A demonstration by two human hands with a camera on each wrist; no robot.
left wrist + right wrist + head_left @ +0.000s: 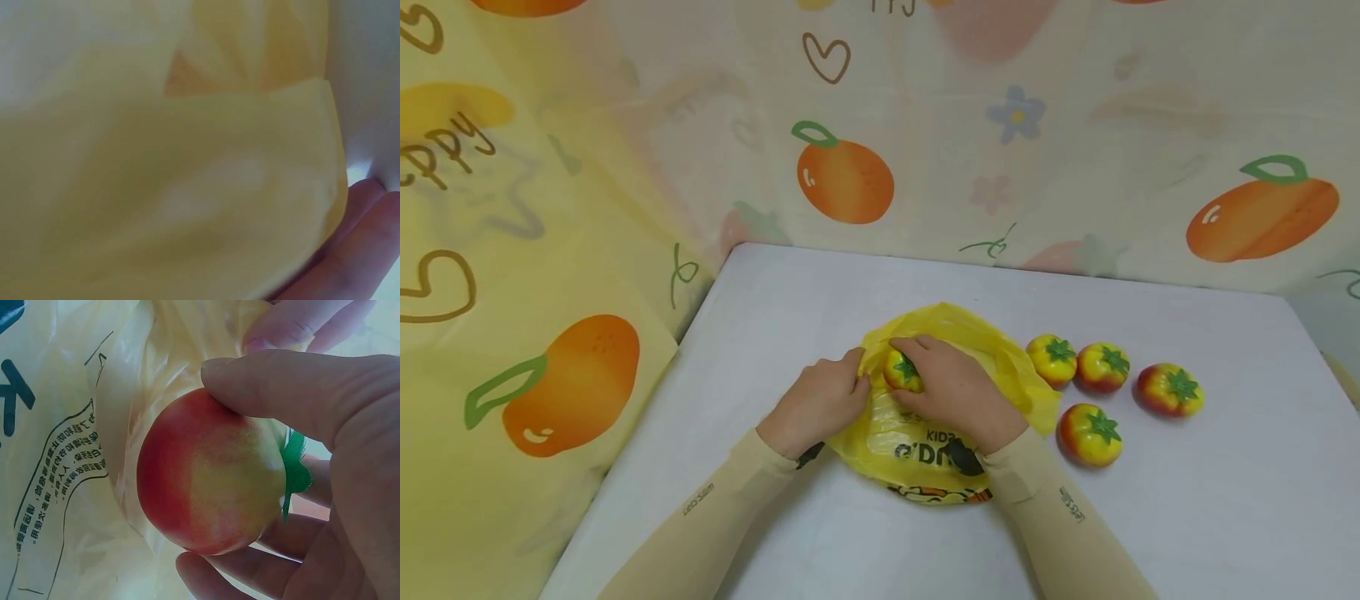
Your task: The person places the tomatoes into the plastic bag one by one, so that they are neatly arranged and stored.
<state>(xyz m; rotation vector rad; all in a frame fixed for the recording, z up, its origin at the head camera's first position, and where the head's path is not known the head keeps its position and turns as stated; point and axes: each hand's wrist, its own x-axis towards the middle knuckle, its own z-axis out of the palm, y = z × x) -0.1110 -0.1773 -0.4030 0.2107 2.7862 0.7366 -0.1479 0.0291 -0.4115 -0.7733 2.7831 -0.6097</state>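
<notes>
Sitting in the right hand (955, 382), one fruit (206, 475) parts thumb (269, 382) from fingers (261, 570).

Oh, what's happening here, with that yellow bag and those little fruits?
A person is handling a fruit and a yellow bag. The left hand grips the bag's left edge, while the right hand holds the fruit at the bag's opening; I can't tell how far inside it is. Four more fruits sit to the right of the bag on the white table.
</notes>
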